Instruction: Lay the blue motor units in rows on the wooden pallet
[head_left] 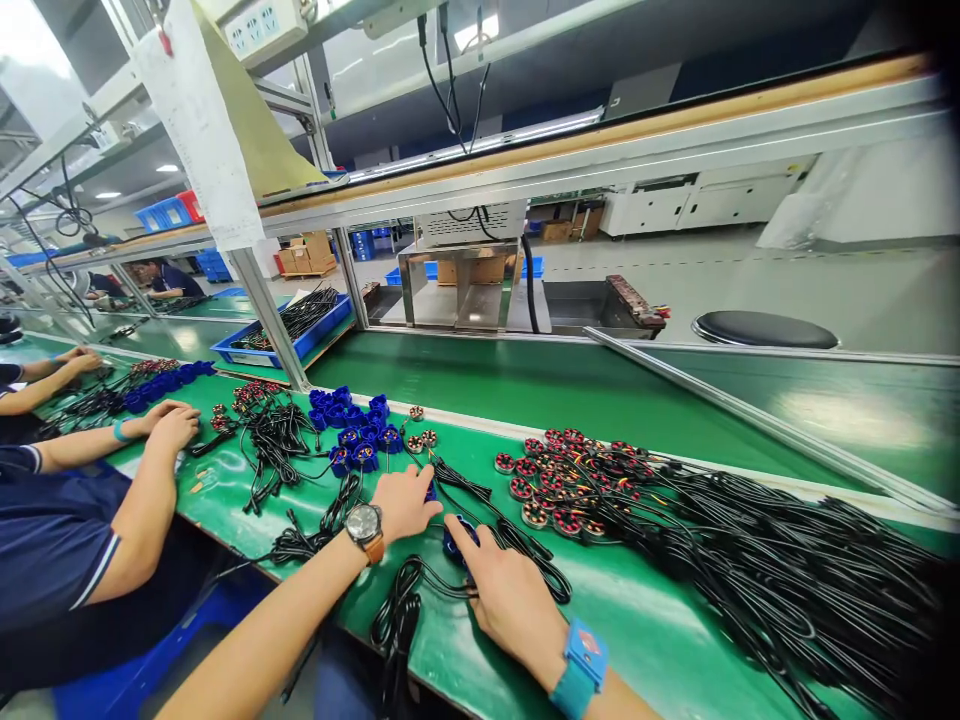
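Observation:
My left hand (405, 502), with a watch on its wrist, has its fingers bent around a blue plastic housing (430, 491), mostly hidden by them. Close beside it, my right hand (508, 592) wears a blue wrist strap and grips another blue housing (455, 543), its index finger lying along the top. A black cable (429, 572) runs from beneath that hand to a coiled bundle at the table's front edge. Just beyond my left hand stand several blue housings (365, 457), some with round motors inside. A few loose motors (417, 442) lie next to them.
Many red-and-silver motors (566, 520) with long black cables (772, 560) cover the right of the green table (645, 640). Cabled motors (281, 440) lie at left, near a co-worker's hands (174, 425). A blue tray (300, 335) of cables sits behind a metal post (270, 320).

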